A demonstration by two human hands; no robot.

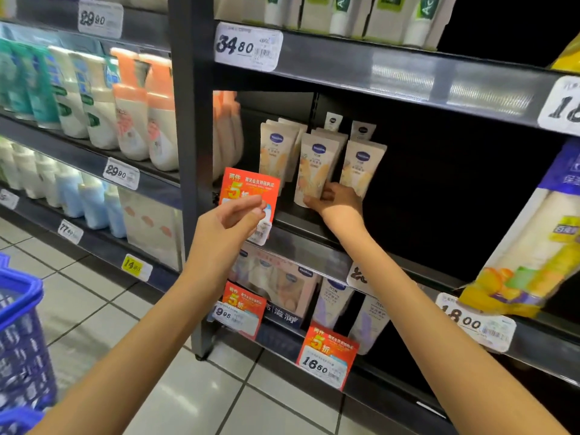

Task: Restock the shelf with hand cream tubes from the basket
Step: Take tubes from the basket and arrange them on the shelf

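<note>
- The right hand (339,199) reaches into the shelf (301,222), its fingers curled round the bottom end of a hand cream tube (317,164).
- That tube stands cap-down and nearly upright on the shelf, the middle one in a front row of three. Its neighbouring tubes (361,167) stand just beside it on either side, with more lined up behind.
- The left hand (232,215) hovers in front of the shelf edge with loosely curled fingers and nothing visible in them.
- It overlaps a red promo tag (251,186) clipped to the shelf edge. Whether the fingertips touch the tag, I cannot tell.
- The blue basket (18,324) sits low on the left over the tiled floor, well apart from both hands. Its contents are too blurred to make out.
- Pump bottles (131,120) fill the next bay to the left.
</note>
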